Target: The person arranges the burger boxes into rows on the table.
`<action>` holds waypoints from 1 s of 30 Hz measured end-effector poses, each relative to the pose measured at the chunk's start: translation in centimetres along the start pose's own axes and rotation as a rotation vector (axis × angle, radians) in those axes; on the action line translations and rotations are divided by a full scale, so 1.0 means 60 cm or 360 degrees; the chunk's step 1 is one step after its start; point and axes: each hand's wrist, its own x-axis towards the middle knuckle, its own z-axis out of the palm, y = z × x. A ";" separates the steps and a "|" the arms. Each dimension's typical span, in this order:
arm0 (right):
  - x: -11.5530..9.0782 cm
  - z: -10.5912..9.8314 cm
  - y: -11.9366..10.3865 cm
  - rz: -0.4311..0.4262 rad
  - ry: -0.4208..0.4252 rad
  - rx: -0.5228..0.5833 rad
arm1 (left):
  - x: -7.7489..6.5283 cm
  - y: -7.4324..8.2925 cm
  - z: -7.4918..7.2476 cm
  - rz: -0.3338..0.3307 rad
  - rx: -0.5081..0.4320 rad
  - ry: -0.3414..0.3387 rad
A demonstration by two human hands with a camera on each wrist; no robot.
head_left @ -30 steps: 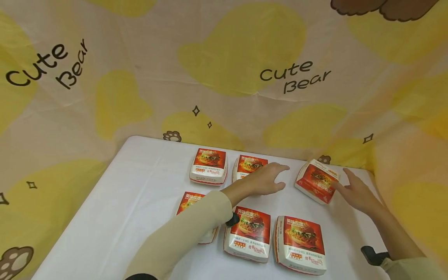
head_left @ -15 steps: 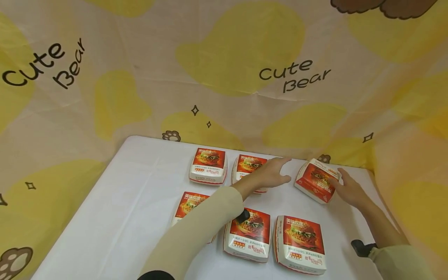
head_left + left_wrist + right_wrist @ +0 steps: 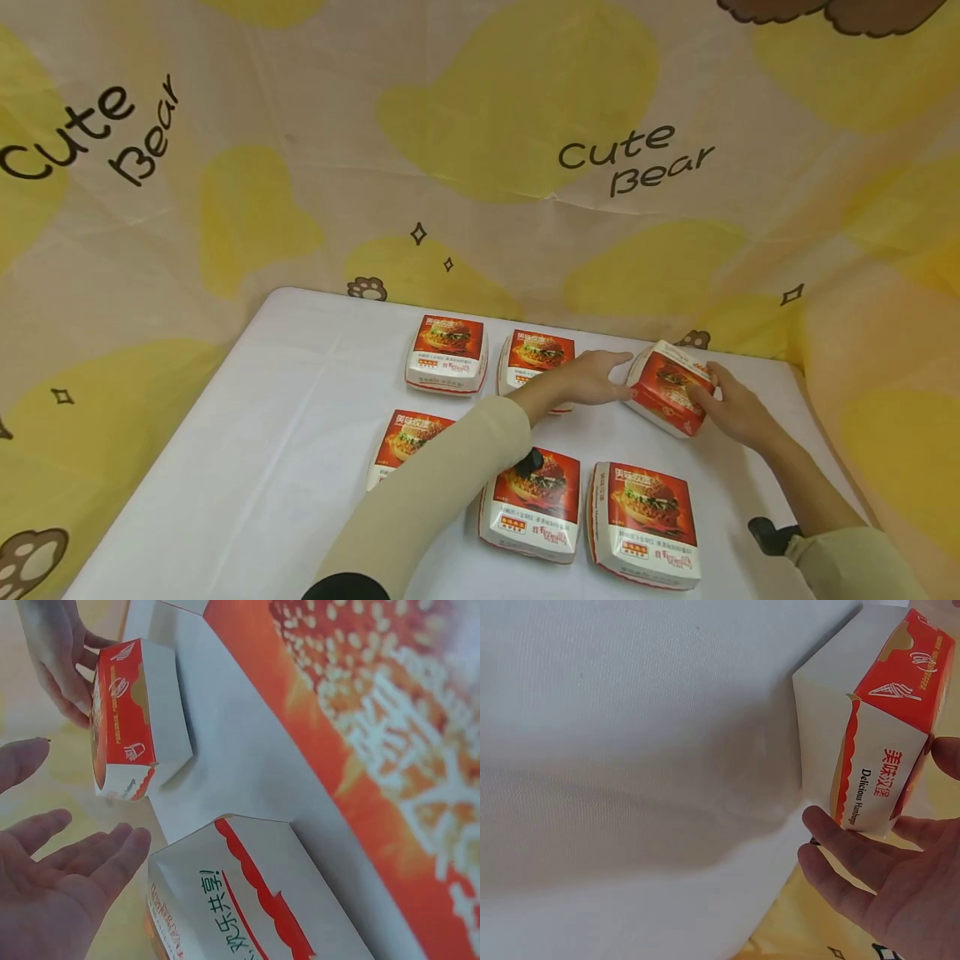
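A red and white burger box sits turned askew near the table's back right. My right hand grips it at its right side, thumb over the lid; in the right wrist view its fingers are spread along the box's side wall. My left hand reaches to the box's left edge with fingers extended, and in the left wrist view these fingers look spread and hold nothing. I cannot tell whether they touch the box. Beneath the left wrist stands another burger box, partly covered.
In the back row is a burger box. Nearer stand a box half hidden by the left sleeve, a middle box and a right box. A patterned cloth rises behind the white table.
My left hand has moved right to the askew box's edge. The right hand has shifted left and closed in on that box, which has slid and turned slightly left.
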 end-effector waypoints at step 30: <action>-0.005 0.027 -0.031 -0.0129 -0.0017 0.0104 | -0.005 0.003 0.019 0.0064 0.0307 -0.0236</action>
